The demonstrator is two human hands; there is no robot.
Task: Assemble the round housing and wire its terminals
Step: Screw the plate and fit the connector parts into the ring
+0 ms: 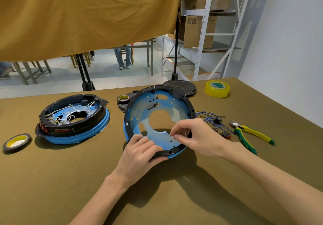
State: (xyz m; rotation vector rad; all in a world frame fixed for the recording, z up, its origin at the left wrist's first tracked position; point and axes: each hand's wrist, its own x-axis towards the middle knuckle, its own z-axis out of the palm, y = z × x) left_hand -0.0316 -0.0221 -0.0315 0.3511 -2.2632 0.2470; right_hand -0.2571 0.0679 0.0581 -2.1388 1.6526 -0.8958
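A round housing [139,118], blue plate inside a black ring, is tilted up off the table with its open face toward me. My left hand [141,155] grips its near rim, thumb under and fingers over the ring. My right hand [190,137] reaches over the right rim, fingertips pinched together above the blue plate; whatever small thing they may hold is too small to tell. A second housing [73,118], wired with white leads, lies flat at the left. Blue wires with terminals [209,115] and small switches [225,134] lie right of the tilted housing.
Green-yellow pliers [251,134] lie at the right. A yellow tape roll [217,89] stands at the back right, a dark tape roll [17,141] at the left, another small roll [123,98] behind the housing. A black round lid [185,85] rests near the table's far edge.
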